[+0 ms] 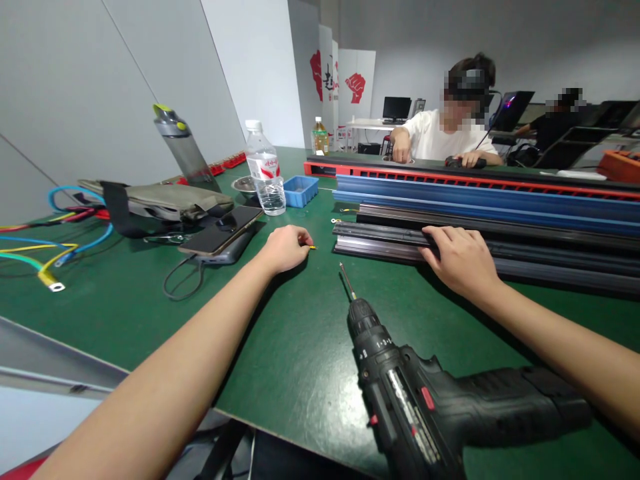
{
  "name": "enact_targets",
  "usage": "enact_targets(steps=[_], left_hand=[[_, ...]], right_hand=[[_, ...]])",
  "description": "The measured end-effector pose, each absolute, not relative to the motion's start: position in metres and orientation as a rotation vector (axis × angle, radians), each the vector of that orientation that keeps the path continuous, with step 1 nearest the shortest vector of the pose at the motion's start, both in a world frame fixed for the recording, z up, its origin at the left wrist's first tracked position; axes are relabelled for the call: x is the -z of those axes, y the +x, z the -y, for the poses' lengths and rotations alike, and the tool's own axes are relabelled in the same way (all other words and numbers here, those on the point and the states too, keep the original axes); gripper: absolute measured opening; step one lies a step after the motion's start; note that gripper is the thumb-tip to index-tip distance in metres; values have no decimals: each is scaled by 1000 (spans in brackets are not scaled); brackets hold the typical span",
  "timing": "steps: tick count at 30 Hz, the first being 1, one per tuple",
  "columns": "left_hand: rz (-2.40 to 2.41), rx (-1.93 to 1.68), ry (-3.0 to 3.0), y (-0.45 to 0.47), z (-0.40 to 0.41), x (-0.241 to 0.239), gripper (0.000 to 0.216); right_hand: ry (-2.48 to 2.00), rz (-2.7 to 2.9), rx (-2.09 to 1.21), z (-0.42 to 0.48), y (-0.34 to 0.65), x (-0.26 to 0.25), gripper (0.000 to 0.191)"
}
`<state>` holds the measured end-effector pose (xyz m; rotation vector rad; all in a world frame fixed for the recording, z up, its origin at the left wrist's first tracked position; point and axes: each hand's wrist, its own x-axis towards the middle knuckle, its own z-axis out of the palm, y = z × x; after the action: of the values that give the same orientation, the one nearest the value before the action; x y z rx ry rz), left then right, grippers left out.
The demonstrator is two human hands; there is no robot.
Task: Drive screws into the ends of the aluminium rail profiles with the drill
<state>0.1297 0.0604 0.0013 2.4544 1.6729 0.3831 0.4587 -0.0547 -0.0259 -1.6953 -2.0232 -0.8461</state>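
My left hand rests on the green table, its fingers pinched on a small yellow-tipped piece that pokes out to the right. My right hand lies palm down on the end of a dark metal rail, fingers curled over its edge. A black cordless drill lies on the table between my forearms, its bit pointing away from me toward the rail ends.
Several long black, blue and red rails stack at the right. A phone on a power bank, a water bottle, a blue tray, a grey pouch and coloured cables lie at the left. Another person sits across the table.
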Motion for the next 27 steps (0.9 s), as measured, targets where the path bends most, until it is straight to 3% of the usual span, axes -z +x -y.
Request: enact_targets(steps=[12,27], left_hand=[[-1136,-625,2527,136,-61,7,13],[-1041,-769,2523,137,-62,8,15]], right_hand=[[-1659,2148,972,49,473,24,33],[-1760,2190,993,56,468,13,32]])
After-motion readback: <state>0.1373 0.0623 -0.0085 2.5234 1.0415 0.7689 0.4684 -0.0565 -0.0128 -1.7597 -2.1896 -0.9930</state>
